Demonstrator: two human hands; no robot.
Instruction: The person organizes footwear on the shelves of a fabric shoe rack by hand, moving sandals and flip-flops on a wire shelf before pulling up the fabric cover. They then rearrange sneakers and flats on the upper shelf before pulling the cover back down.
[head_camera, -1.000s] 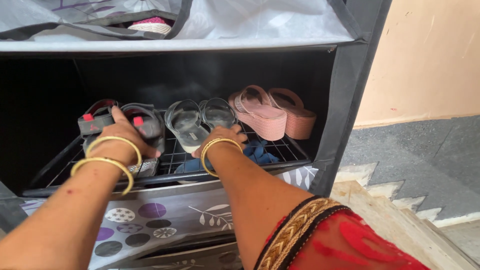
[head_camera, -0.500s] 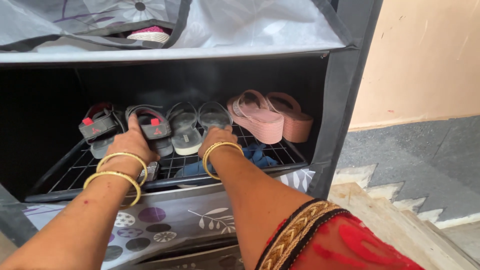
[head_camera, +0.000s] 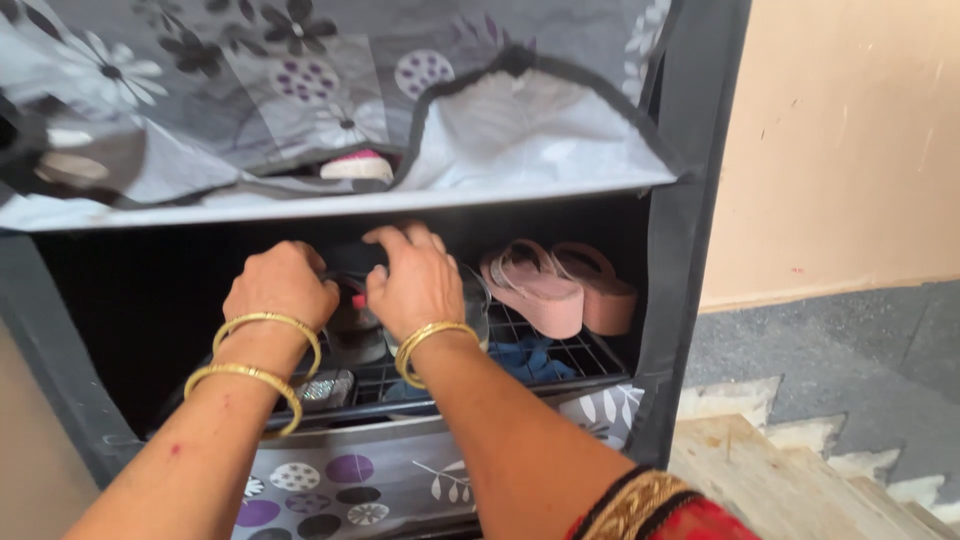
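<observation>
Both the left hand (head_camera: 283, 285) and right hand (head_camera: 412, 280) close on a dark sandal (head_camera: 352, 262) over the rack's (head_camera: 560, 350) left side; crowded together, they could knock the pink wedges (head_camera: 560, 288) at right.

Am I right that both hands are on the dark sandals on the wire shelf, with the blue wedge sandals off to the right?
Not quite: the wedge sandals are pink, not blue, as the head view shows. The rest holds: the left hand and right hand are on the dark sandals on the wire shelf, with the wedges off to the right.
</observation>
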